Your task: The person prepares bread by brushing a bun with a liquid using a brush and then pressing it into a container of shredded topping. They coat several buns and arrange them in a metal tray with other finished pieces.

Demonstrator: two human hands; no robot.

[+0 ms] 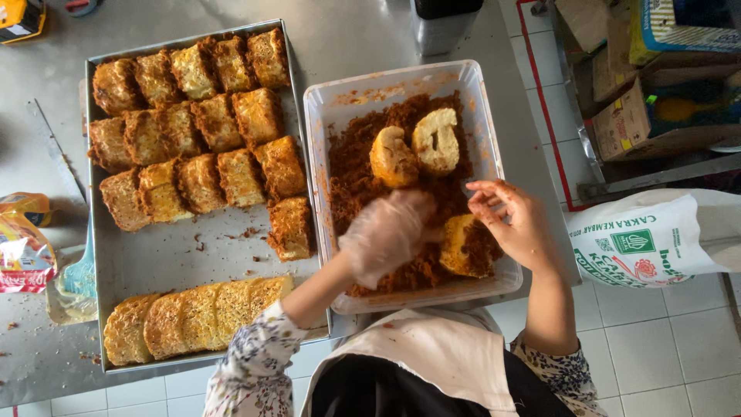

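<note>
Steel worktop (370,35) fills most of the view, w/ white floor tiles at right & bottom. Far left: a crumpled orange-red-white food pouch (21,241) lies at the table edge, just beside a pale blue scraper (79,272). Next, a long metal tray (166,255) runs top to bottom; upper part holds rows of crumb-coated bread pieces (193,127), lower edge has a row of plainer golden slices (193,316) leaning on each other, row running left-right.

Centre: a clear plastic tub (328,147), touching the tray's right side, approx. half full of reddish-brown floss (359,166). Two rolls (417,150) sit on the floss near the top, cut faces up.

Left hand (386,235), in a thin clear glove, hovers over the tub's lower part, fingers curled loosely; blurred, can't tell if it grips anything. Just right, a third roll (467,245) lies in the tub's bottom-right corner, long axis roughly top to bottom, coated in floss. Right hand (513,224), bare, fingers half open & smeared, rests against that roll's upper right side, not closed round it.

Far right: a white plastic sack (656,239) w/ green & red print lies on the floor; brown cardboard boxes (641,116) stacked above it.
</note>
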